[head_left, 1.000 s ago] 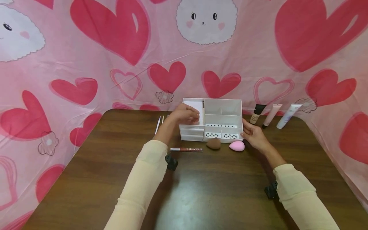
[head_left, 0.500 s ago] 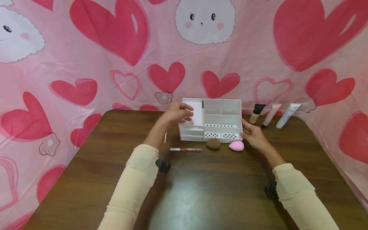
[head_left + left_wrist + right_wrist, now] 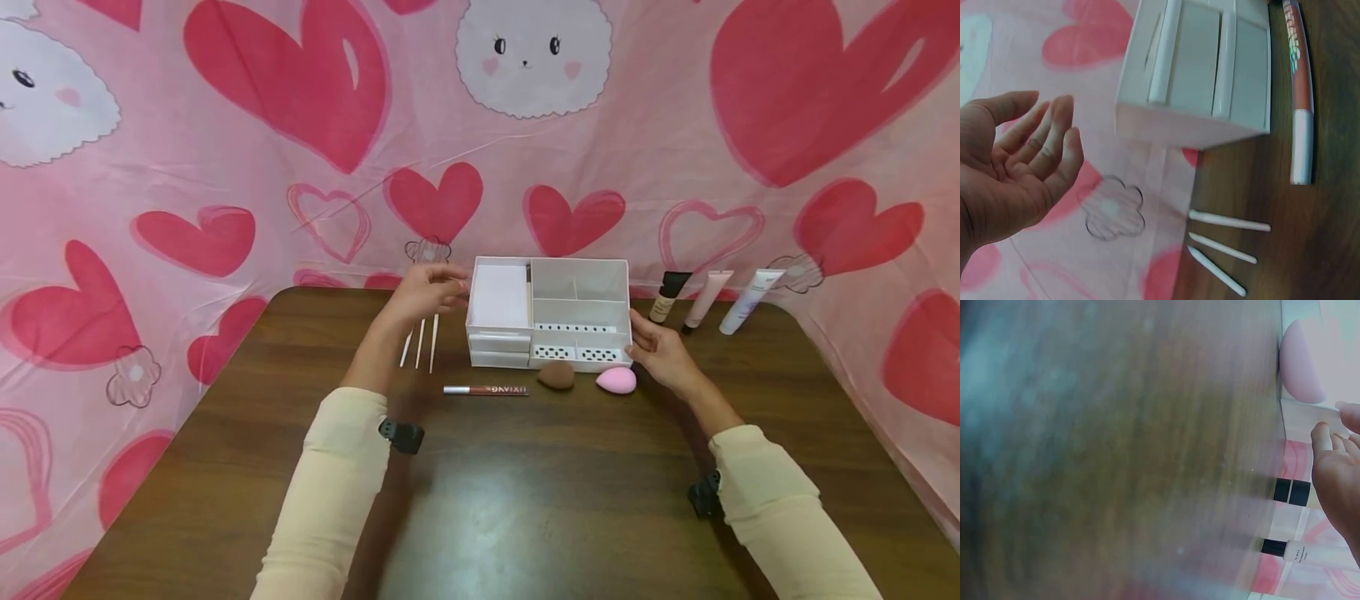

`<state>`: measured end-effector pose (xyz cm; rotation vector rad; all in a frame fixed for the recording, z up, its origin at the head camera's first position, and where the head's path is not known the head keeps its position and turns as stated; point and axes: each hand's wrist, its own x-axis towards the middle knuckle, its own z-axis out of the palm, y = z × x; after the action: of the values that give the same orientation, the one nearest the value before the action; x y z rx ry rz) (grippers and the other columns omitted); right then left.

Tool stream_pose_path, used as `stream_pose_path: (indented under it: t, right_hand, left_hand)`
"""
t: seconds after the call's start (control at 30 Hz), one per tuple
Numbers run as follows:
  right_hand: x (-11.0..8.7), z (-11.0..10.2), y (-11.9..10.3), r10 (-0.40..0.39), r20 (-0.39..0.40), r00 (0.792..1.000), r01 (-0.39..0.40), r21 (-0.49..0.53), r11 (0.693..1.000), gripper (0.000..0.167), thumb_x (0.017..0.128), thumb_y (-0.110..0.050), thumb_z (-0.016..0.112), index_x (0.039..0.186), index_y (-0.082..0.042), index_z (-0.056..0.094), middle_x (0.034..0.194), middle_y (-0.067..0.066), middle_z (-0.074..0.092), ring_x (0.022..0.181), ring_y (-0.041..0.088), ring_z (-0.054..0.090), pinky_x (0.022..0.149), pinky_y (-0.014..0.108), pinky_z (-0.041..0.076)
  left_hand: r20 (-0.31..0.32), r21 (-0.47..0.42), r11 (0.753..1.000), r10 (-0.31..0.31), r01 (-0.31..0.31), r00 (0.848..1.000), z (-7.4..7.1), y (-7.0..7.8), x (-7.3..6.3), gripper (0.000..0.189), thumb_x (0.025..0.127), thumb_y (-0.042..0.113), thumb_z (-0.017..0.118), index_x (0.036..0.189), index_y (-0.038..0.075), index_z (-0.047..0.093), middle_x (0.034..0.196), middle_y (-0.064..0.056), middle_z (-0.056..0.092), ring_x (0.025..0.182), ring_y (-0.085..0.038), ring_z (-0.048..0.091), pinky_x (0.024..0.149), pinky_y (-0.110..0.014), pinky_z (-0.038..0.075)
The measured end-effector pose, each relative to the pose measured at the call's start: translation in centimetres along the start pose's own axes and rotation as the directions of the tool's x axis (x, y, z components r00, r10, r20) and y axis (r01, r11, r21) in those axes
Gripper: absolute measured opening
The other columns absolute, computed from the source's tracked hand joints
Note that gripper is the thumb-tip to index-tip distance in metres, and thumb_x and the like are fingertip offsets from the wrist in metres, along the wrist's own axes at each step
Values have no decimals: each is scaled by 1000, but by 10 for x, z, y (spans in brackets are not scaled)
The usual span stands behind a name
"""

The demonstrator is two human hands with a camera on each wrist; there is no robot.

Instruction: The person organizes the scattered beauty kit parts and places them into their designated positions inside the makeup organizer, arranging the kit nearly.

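Note:
My left hand (image 3: 423, 296) hovers just left of a white makeup organizer (image 3: 581, 279), fingers relaxed and holding nothing. In the left wrist view a gap separates that hand (image 3: 1019, 169) from the organizer's side (image 3: 1191, 122). Against the organizer's right side rests my right hand (image 3: 663, 350), its fingers fairly straight along the wall and the thumb near the front corner. The organizer has compartments, perforated holders and two small drawers at front left. Below the left hand lie three thin white sticks (image 3: 420, 343), their far ends partly hidden by it in the head view.
A lip gloss tube (image 3: 487, 390), a brown makeup sponge (image 3: 557, 375) and a pink makeup sponge (image 3: 617, 381) lie before the organizer. To its right stand a black-capped foundation tube (image 3: 670, 297), a pink tube (image 3: 708, 300) and a white tube (image 3: 752, 302). A heart-patterned cloth hangs behind.
My left hand has moved left, from over the organizer's left compartment to beside it, uncovering that compartment and more of the sticks. The right hand has stayed at the organizer's right side.

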<state>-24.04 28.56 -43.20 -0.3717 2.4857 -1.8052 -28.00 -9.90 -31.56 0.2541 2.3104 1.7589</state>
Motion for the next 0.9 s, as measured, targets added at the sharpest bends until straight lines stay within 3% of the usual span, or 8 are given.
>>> stream_pose_path:
  t: [0.1, 0.27, 0.43, 0.57, 0.73, 0.9]
  right_hand:
    - [0, 1, 1, 3, 0, 1000, -3, -5, 1000, 68, 95, 18, 47, 154, 15, 15, 161, 36, 17, 143, 51, 23, 96, 7, 43]
    - [1, 1, 2, -6, -3, 1000, 6, -11, 1000, 68, 94, 18, 47, 154, 16, 15, 161, 36, 17, 143, 52, 24, 98, 9, 43]
    - [1, -1, 1, -4, -5, 1000, 4, -15, 1000, 68, 94, 18, 47, 154, 15, 15, 161, 36, 16, 143, 51, 24, 97, 8, 43]
    - [1, -1, 1, -7, -3, 1000, 7, -7, 1000, 68, 94, 18, 47, 154, 15, 15, 161, 36, 16, 143, 51, 23, 98, 8, 42]
    - [1, -1, 2, -12, -7, 1000, 12, -8, 1000, 68, 94, 19, 47, 154, 16, 15, 161, 36, 16, 143, 50, 23, 98, 8, 42]
    - [1, -1, 2, -6, -6, 1000, 6, -10, 1000, 68, 94, 18, 47, 154, 16, 15, 161, 36, 16, 143, 51, 23, 97, 8, 42]
  left_hand:
    - [-61, 9, 999, -30, 31, 998, -10, -11, -1, 37, 100, 6, 56, 134, -11, 58, 127, -34, 65, 66, -2, 67, 70, -17, 57]
    - [-126, 33, 997, -61, 66, 990, -25, -30, -2, 36, 101, 8, 55, 132, -10, 60, 105, -17, 75, 68, -2, 68, 66, -15, 55]
    - [-152, -23, 995, -104, 102, 983, -36, -53, -1, 36, 101, 6, 54, 132, -13, 57, 84, 2, 70, 66, -1, 67, 62, -15, 53]
    - [-173, -77, 987, -153, 142, 973, -43, -69, 1, 37, 101, 2, 52, 132, -17, 53, 76, 7, 65, 63, -2, 65, 59, -16, 53]
    - [-199, -51, 981, -192, 186, 961, -47, -85, 1, 39, 99, 0, 52, 132, -20, 52, 73, 4, 64, 60, -4, 64, 63, -21, 58]
    - [-239, 77, 974, -187, 211, 953, -49, -95, -3, 35, 98, 4, 56, 127, -16, 60, 91, -18, 74, 63, -6, 67, 63, -22, 59]
